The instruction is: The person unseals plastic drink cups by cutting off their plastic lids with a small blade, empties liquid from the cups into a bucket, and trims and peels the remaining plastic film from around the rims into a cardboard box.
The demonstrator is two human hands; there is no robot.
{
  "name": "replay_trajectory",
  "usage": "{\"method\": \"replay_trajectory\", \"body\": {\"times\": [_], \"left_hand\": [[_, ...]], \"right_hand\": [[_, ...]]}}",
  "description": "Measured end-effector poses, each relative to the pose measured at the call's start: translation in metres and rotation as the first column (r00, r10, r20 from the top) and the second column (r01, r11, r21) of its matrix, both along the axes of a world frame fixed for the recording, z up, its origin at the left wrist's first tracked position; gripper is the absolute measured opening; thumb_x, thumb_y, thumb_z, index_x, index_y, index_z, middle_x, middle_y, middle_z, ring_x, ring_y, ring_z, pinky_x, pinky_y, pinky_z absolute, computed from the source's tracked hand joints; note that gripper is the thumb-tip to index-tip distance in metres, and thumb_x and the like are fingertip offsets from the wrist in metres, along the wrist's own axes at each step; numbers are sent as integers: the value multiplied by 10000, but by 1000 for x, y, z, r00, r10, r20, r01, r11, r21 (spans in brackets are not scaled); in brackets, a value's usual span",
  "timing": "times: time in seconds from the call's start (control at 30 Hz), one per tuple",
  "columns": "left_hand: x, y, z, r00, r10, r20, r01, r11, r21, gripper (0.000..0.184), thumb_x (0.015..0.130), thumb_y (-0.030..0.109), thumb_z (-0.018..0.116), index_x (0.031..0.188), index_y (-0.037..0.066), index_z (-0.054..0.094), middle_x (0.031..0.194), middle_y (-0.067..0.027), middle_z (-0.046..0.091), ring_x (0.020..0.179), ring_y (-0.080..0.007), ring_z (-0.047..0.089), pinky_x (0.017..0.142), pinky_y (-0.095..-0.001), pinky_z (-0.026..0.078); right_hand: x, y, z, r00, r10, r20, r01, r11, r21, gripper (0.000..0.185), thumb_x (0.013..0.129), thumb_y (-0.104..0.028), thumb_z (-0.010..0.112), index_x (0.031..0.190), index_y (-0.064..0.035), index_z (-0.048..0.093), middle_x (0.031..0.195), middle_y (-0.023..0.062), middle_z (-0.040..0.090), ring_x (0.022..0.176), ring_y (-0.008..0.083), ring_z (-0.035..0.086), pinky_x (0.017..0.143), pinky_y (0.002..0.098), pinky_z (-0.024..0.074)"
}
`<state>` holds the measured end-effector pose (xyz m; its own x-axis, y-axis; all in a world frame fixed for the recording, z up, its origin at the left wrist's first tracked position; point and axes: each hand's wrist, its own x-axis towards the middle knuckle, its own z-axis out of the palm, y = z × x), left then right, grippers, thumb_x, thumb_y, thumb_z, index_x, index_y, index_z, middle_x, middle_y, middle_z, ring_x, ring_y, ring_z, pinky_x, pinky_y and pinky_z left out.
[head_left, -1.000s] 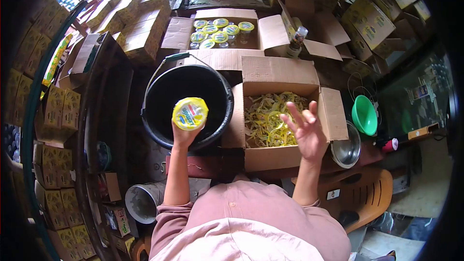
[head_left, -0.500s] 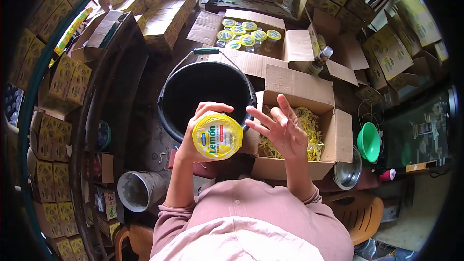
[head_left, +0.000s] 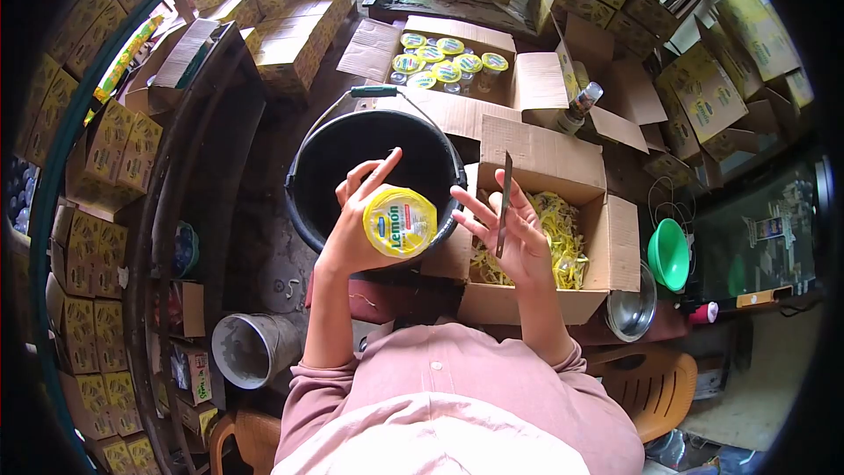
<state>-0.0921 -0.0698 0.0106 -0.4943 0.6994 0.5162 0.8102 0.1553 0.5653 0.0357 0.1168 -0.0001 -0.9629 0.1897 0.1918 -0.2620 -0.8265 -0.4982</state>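
Note:
A sealed plastic cup with a yellow lid printed "Lemon" [head_left: 400, 222] is in my left hand [head_left: 350, 233], its lid facing up at me. The thumb side of that hand is partly hidden, and one finger stretches out past the lid. My right hand [head_left: 525, 251] pinches a thin, dark metal blade [head_left: 505, 207] that stands roughly upright, apart from the cup. Its other fingers are spread. Below the cup stands a black bucket [head_left: 303, 158]. Behind my right hand, a cardboard box [head_left: 622, 242] holds yellow plastic strips [head_left: 567, 233].
An open carton [head_left: 466, 110] of yellow-lidded cups lies beyond the bucket. A clear bottle [head_left: 580, 105] leans beside it. To the right are a green bowl [head_left: 670, 255] and a metal bowl [head_left: 635, 303]. A grey pail [head_left: 251, 349] lies at left. Stacked cartons [head_left: 97, 325] line the sides.
The cup has dropped lower and tilted, and a left finger has stretched out. The blade, seen nearly edge-on before, has turned to show its flat side and shifted left.

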Motion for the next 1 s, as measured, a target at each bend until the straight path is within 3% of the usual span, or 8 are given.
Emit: {"method": "replay_trajectory", "body": {"times": [0.1, 0.13, 0.17, 0.27, 0.37, 0.47, 0.63, 1.0], "left_hand": [[0, -1, -4, 1000, 22, 0, -22, 999, 32, 474, 458, 169, 777, 891, 70, 611, 1313, -129, 412, 1140, -265, 403, 942, -366, 280], [0, 3, -12, 988, -27, 151, 0, 985, 175, 474, 478, 133, 762, 916, 63, 597, 1275, -126, 447, 1097, -242, 441, 920, -347, 318], [0, 10, -25, 953, -95, 287, -1, 949, 316, 475, 498, 96, 748, 941, 56, 583, 1238, -123, 481, 1054, -220, 478, 899, -329, 356], [-2, 17, -46, 926, -94, 366, -71, 908, 413, 499, 556, -11, 716, 1013, 40, 524, 998, -74, 594, 915, -154, 570, 828, -271, 442], [-5, 29, -60, 911, 49, 409, -207, 913, 352, 508, 560, 40, 769, 1005, 42, 523, 938, -67, 587, 855, -151, 582, 774, -263, 462], [-3, 33, -52, 938, 85, 336, -223, 890, 397, 511, 555, 81, 784, 986, 22, 516, 912, -82, 595, 827, -176, 606, 745, -274, 488], [-2, 33, -58, 962, 100, 255, -198, 898, 394, 587, 568, 95, 778, 1044, 41, 439, 930, -112, 574, 844, -231, 599, 746, -298, 489], [1, 34, -64, 950, 118, 288, -230, 890, 393, 569, 587, 78, 755, 1052, 43, 427, 938, -120, 557, 843, -252, 590, 746, -315, 487]], "right_hand": [[0, -1, -2, 996, -71, 55, 69, 997, 31, 401, 843, -48, 543, 1227, -73, 431, 1087, 96, 557, 1120, 366, 454, 916, 454, 384], [0, -2, -3, 991, -107, 79, 103, 993, 52, 394, 843, -43, 543, 1221, -68, 434, 1055, 87, 569, 1080, 331, 507, 891, 418, 412], [0, -1, -7, 965, -226, 131, 181, 940, 290, 369, 840, -38, 546, 1197, -65, 456, 1003, 74, 574, 993, 287, 532, 836, 377, 425], [-2, -1, -18, 852, -518, 74, 261, 543, 798, 296, 824, -23, 559, 1116, -55, 521, 852, 45, 578, 760, 173, 566, 684, 275, 440], [-7, -16, 6, 776, -591, -221, 300, 37, 953, 232, 777, -5, 585, 1006, -40, 593, 721, 83, 557, 635, 151, 561, 593, 265, 442], [-14, -20, 11, 814, -469, -343, 322, -127, 938, 267, 762, 12, 576, 1025, -32, 586, 728, 114, 548, 639, 198, 573, 596, 303, 462], [-32, -36, 22, 853, -324, -410, 308, -322, 895, 312, 757, 20, 553, 1065, -25, 579, 773, 129, 524, 669, 278, 568, 601, 363, 475], [-33, -43, 25, 902, -282, -328, 250, -278, 927, 322, 720, 7, 589, 1040, -26, 598, 764, 122, 518, 661, 270, 571, 609, 354, 486]]}}
